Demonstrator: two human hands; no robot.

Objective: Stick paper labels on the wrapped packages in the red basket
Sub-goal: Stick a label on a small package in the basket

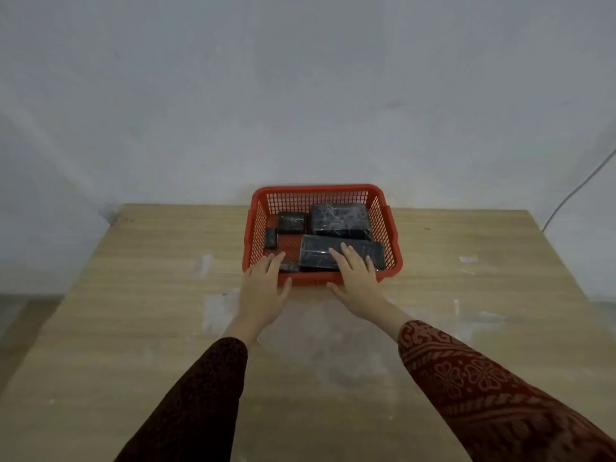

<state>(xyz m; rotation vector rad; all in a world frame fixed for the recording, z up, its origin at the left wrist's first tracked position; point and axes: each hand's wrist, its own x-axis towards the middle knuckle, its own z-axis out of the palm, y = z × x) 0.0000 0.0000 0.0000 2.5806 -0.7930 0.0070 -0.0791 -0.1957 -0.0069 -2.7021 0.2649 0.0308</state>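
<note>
Both hands, left (263, 288) and right (358, 281), grip open, flat on red basket (320, 191) near rim, over wrapped packages (340, 218).

A red plastic lattice basket (380, 213) holds glossy black wrapped packages (340, 219) at the far edge of the pale wood-grain desk (143, 295), which bears whitish smears. Dark red sleeves (493, 388) carry a floral and scroll pattern.

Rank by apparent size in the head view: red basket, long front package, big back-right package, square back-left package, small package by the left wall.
1. red basket
2-3. long front package and big back-right package: look alike, and the right hand covers part of the front one, so unranked
4. square back-left package
5. small package by the left wall
</note>
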